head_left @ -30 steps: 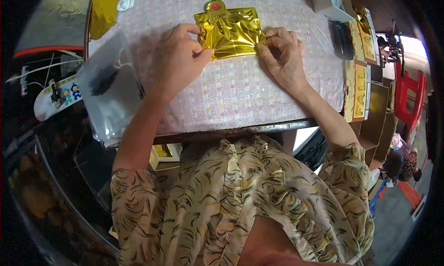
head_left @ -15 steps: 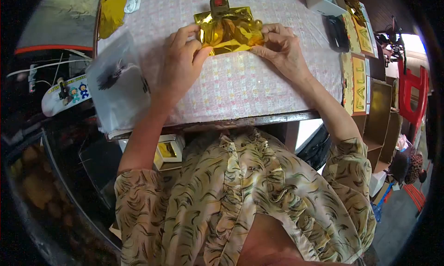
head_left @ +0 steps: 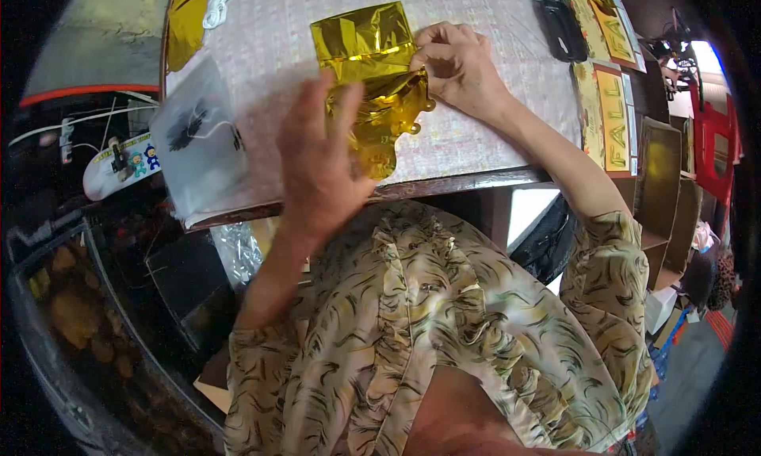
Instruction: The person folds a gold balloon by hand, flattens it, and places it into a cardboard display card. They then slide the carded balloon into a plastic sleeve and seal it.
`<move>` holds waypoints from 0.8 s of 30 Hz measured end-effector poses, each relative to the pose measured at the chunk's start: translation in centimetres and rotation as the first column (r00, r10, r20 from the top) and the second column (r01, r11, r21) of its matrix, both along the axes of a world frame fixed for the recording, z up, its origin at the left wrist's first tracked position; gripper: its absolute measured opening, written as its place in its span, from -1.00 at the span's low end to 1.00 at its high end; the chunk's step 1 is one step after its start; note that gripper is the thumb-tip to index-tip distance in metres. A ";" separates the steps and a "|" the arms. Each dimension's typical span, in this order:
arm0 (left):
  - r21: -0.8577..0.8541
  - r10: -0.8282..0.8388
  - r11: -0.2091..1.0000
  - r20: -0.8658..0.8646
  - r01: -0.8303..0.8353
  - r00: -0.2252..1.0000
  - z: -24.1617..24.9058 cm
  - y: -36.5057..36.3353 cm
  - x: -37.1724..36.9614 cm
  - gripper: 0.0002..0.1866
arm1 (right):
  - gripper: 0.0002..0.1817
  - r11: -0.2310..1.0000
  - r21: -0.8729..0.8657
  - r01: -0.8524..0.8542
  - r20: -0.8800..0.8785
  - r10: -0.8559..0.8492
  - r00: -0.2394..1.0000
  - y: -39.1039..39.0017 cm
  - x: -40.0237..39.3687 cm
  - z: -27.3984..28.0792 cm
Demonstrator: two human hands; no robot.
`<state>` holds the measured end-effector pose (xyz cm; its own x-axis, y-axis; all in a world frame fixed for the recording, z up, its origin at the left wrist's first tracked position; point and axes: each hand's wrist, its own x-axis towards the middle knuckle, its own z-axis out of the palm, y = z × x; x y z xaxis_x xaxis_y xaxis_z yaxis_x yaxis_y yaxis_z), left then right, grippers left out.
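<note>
A gold foil sheet [head_left: 365, 34] lies on the cloth-covered table. Its lower part is folded and crumpled, with a scalloped edge reaching toward the table's front edge. My right hand [head_left: 460, 67] pinches the foil's right side near the fold. My left hand [head_left: 321, 147] is blurred by motion at the foil's lower left; its fingers point up and apart, and whether they touch the foil is not clear.
A clear plastic bag [head_left: 198, 139] lies at the table's left edge, below a white cord bundle [head_left: 218, 7] and more gold foil [head_left: 186, 36]. A black tray [head_left: 564, 29] and packages marked FALL [head_left: 614, 121] lie on the right.
The foil has opened out upward and its crumpled part now hangs lower. The dark clip with a red spot is gone from view. My left hand has moved down toward me.
</note>
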<state>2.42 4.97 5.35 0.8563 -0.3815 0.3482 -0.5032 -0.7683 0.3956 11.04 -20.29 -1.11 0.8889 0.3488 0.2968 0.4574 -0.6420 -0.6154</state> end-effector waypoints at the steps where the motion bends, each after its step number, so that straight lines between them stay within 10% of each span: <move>1: 0.040 -0.012 0.999 -0.003 0.012 1.000 0.1 -1.5 -0.9 0.01 | -0.75 1.000 0.000 -0.003 -0.002 0.003 1.000 0.0 0.0 0.1; 8: -0.023 0.179 0.984 0.046 -0.178 0.983 -2.6 -7.0 0.9 -0.14 | -0.75 0.998 -0.063 -0.011 0.021 0.012 1.000 -0.2 0.6 -0.1; 15: -0.113 0.147 0.982 -0.042 -0.151 0.988 -3.5 -6.1 1.8 -0.83 | -0.78 0.990 -0.074 -0.121 -0.077 0.115 0.990 -1.2 1.8 0.6; 24: -0.398 0.165 0.844 -0.444 -0.359 0.881 -4.0 -5.1 3.3 -0.85 | -0.84 0.976 -0.093 -0.198 -0.195 0.177 0.965 -1.5 2.6 1.7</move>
